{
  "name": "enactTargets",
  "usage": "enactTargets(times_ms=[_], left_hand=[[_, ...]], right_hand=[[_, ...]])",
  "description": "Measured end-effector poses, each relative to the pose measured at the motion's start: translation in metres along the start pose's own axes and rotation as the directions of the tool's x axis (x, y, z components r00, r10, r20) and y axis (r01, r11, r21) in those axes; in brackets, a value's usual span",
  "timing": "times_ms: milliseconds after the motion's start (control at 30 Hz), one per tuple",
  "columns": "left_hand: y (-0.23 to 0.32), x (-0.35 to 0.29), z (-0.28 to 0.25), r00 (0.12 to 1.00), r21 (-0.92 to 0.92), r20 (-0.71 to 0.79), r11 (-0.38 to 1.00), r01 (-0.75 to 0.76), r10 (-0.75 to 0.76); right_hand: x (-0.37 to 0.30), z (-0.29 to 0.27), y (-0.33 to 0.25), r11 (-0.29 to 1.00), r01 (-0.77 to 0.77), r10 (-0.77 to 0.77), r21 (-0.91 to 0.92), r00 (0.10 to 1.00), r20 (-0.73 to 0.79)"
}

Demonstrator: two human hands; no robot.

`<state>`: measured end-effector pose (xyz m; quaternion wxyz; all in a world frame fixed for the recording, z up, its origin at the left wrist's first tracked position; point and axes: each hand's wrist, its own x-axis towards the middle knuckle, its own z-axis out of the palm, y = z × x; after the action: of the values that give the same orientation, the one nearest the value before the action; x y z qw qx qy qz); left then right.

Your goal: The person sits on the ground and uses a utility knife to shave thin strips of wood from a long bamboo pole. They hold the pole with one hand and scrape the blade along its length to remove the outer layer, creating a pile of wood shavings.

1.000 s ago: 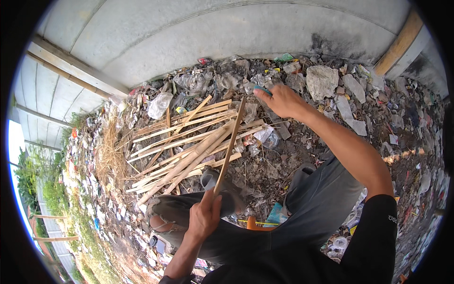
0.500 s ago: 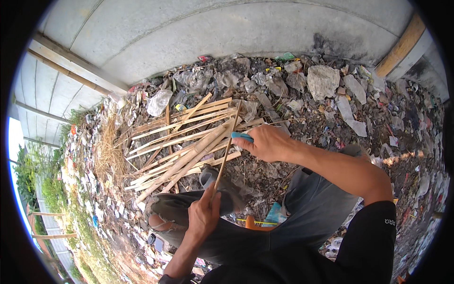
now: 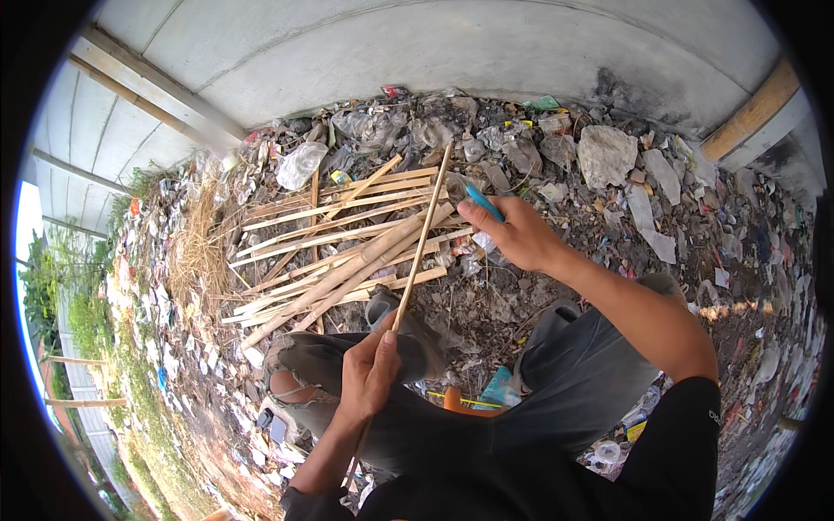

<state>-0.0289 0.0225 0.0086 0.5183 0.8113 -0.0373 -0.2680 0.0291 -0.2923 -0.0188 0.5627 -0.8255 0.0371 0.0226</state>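
Observation:
My left hand (image 3: 369,373) is closed around the lower part of a long, thin bamboo strip (image 3: 423,243). The strip slants up and away, its far tip above the pile, and its tail passes below my wrist. In my closed right hand (image 3: 519,233) is a slim blue tool (image 3: 483,201), whose working edge I cannot make out. It is just right of the strip's upper part, apart from it. Beneath the strip lies a loose pile of split bamboo slats (image 3: 339,227), with a thicker bamboo piece (image 3: 365,259) across the top.
Litter and soil cover the ground, with a large stone (image 3: 606,156) beyond my right hand. A concrete wall (image 3: 434,52) closes off the far side. Dry straw (image 3: 201,260) lies left of the pile. An orange object (image 3: 453,400) and a blue wrapper (image 3: 499,388) sit between my legs.
My right hand has moved up and to the right with the blue tool, off the strip. The bamboo strip now stands steeper, with its far tip higher, still in my left hand.

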Motion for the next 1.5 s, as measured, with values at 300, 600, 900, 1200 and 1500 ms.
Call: enactTargets(times_ms=[300,600,900,1200,1500], left_hand=[[0.0,0.001,0.012,0.993,0.096,0.019,0.989,-0.115,0.114],[0.005,0.003,0.016,0.976,0.074,0.07,0.975,-0.212,0.207],[-0.005,0.008,0.014,0.985,0.051,0.075,0.986,-0.157,0.153],[-0.017,0.01,0.017,0.978,0.104,0.004,0.973,-0.207,0.208],[-0.016,0.016,0.011,0.949,0.316,0.009,0.899,-0.302,0.315]], right_hand=[[-0.033,0.051,-0.017,0.995,0.0,-0.025,0.099,0.968,0.248],[-0.038,0.045,-0.016,0.984,0.078,-0.129,0.162,0.934,0.332],[-0.047,0.038,-0.032,0.924,0.233,-0.119,-0.304,0.928,0.352],[-0.054,0.055,-0.037,0.902,0.248,-0.09,-0.354,0.909,0.408],[-0.016,0.04,-0.032,0.847,0.162,-0.002,-0.506,0.953,0.302]])
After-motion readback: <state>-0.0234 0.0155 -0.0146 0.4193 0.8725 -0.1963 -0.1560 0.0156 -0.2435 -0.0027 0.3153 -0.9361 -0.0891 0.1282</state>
